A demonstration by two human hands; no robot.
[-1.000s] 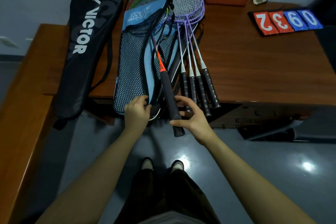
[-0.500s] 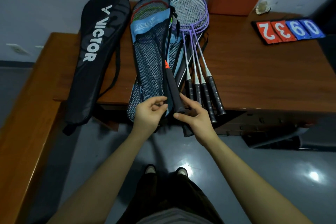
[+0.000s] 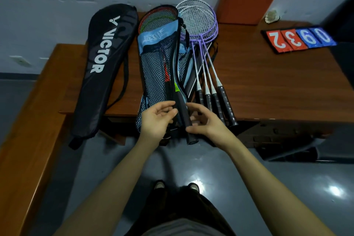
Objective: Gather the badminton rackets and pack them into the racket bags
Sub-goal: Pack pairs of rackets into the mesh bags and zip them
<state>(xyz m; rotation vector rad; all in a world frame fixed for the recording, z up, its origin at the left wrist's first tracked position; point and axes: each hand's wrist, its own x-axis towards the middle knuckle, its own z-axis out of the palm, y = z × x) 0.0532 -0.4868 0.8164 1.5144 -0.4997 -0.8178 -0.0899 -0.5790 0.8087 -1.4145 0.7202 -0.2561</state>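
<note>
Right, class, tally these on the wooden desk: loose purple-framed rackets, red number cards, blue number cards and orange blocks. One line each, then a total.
Loose purple-framed badminton rackets: 4
Red number cards: 2
Blue number cards: 2
Orange rectangular block: 1
Total: 9

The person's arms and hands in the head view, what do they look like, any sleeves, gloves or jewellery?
Both forearms are bare up to the frame's bottom edge, with no sleeve in view. The left hand and right hand wear no gloves, and no watch, ring or wristband shows. Below, dark trousers and dark shoes with pale insides are visible.
</note>
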